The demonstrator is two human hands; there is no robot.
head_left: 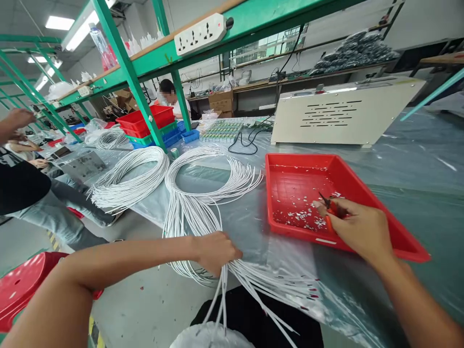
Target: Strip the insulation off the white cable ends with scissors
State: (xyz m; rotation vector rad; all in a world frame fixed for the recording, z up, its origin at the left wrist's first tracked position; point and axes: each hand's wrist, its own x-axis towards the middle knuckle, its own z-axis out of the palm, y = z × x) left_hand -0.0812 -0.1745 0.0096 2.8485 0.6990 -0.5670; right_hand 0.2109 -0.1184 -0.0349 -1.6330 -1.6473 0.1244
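Note:
My left hand [218, 252] is closed around a bunch of white cables [195, 210] near the table's front edge. The cable ends fan out below and to the right of it, some with dark red tips. My right hand [362, 229] grips red-handled cutters [330, 207], their dark jaws pointing up and left, over a red tray [351, 181]. Small white scraps [306, 217] lie in the tray. The coiled part of the cable bundle rests on the table beyond my left hand.
A second white cable coil [132, 176] lies to the left. Behind the tray stands a beige machine [333, 113]. Stacked bins [147, 121] sit by a green rack post [128, 72]. A co-worker [177, 99] is behind; another person's arm shows at left. A red stool [29, 285] stands lower left.

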